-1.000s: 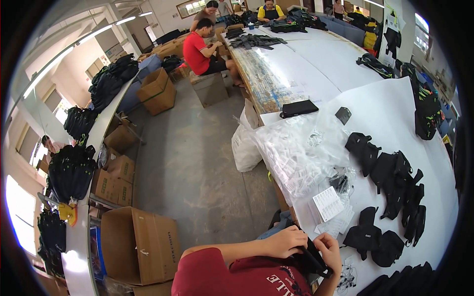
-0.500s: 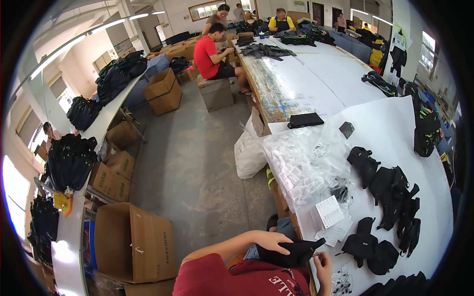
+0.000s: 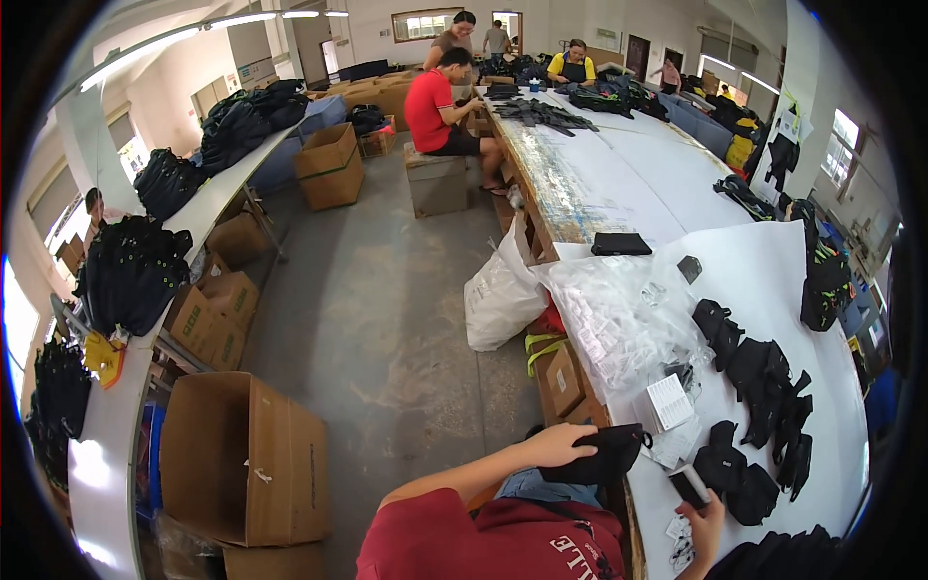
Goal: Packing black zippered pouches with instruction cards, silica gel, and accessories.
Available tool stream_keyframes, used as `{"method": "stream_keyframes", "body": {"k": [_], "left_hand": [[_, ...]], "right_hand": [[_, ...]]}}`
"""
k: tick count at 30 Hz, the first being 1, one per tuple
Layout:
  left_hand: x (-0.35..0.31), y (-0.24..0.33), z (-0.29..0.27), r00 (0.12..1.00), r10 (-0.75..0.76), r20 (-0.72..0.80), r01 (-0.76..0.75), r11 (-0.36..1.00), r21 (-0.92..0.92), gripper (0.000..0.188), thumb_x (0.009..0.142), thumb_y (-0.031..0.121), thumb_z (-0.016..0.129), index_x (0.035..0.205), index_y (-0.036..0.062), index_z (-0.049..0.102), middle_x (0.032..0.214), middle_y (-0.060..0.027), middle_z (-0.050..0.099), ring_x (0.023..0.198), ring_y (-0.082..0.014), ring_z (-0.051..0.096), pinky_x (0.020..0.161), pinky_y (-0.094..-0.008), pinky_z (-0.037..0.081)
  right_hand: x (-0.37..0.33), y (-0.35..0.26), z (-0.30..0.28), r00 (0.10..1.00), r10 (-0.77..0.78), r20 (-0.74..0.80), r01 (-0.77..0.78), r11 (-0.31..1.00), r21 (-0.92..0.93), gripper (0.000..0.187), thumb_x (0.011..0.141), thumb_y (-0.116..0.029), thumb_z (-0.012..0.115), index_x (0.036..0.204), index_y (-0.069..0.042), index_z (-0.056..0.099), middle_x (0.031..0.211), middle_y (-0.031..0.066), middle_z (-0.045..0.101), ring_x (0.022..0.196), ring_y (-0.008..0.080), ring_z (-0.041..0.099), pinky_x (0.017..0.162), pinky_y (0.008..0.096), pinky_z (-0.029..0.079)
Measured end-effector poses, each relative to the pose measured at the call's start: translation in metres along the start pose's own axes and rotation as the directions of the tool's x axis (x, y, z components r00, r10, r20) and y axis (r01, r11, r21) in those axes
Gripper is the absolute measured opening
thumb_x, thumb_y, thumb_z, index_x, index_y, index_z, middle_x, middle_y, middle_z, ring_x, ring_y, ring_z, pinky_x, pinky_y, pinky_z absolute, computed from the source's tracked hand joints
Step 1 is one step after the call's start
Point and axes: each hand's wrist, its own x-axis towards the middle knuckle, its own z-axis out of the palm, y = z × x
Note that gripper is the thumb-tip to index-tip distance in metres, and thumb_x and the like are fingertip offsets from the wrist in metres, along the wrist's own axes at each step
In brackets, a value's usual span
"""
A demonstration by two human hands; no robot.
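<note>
My left hand is closed on a black fabric pouch, held at the table's near edge in front of my body. A small dark loop sticks out at the pouch's right end. Over the tabletop, my right hand grips a small dark block-like object with a pale side; its exact kind I cannot make out. Beside that hand lie black pouches and small white tags with dark strings. Stacked white printed cards rest just beyond the left hand's pouch.
A clear plastic bag of white tags covers the table's left edge. More black pouches lie to the right. A white sack and open cardboard box stand on the floor. Several people work farther off, one in red seated.
My right hand has moved right, away from the pouch, and now shows a small dark object in its grip. The left hand and its pouch have shifted slightly up and right in view.
</note>
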Motion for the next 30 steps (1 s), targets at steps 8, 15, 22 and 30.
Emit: {"method": "stream_keyframes", "body": {"k": [8,15,22,30], "left_hand": [[0.004,0.016,0.014,0.83,0.372,0.416,-0.377,0.923,-0.075,0.041,0.087,0.029,0.059,0.112,-0.002,0.054,0.097,-0.0228,0.062,0.091,-0.0383,0.058,0.079,-0.042,0.045],[-0.001,0.033,0.025,0.703,0.382,0.6,-0.452,0.891,-0.038,0.05,0.081,0.031,0.063,0.115,-0.0054,0.055,0.105,-0.0253,0.061,0.1,-0.0392,0.057,0.086,-0.0422,0.045],[-0.013,0.028,0.023,0.714,0.421,0.559,-0.458,0.885,-0.082,0.047,0.08,0.029,0.064,0.109,-0.0074,0.058,0.101,-0.0251,0.062,0.097,-0.0383,0.058,0.084,-0.042,0.045],[-0.028,0.04,0.008,0.753,0.443,0.487,-0.498,0.867,-0.018,0.041,0.078,0.029,0.067,0.101,-0.0029,0.059,0.094,-0.0229,0.064,0.093,-0.0379,0.059,0.08,-0.0433,0.046]], "right_hand": [[0.002,0.033,0.004,0.933,0.06,-0.354,0.322,0.295,0.9,0.02,0.096,-0.02,0.049,0.104,-0.005,0.059,0.089,0.0019,0.06,0.073,0.0093,0.054,0.062,0.0217,0.042],[0.023,0.062,0.03,0.996,-0.086,-0.022,0.021,-0.018,1.0,0.024,0.094,-0.026,0.049,0.1,-0.004,0.058,0.061,-0.0026,0.032,0.051,0.0072,0.028,0.047,0.0217,0.022],[0.026,0.067,0.067,0.979,-0.151,0.139,-0.142,-0.008,0.99,0.019,0.093,-0.022,0.049,0.095,-0.005,0.056,0.055,-0.0024,0.029,0.048,0.0083,0.027,0.049,0.0229,0.023],[0.009,0.023,0.054,0.872,0.323,-0.368,0.067,0.666,0.743,0.03,0.093,-0.029,0.058,0.112,-0.005,0.062,0.061,-0.0064,0.046,0.051,0.0049,0.04,0.051,0.0193,0.033]]}}
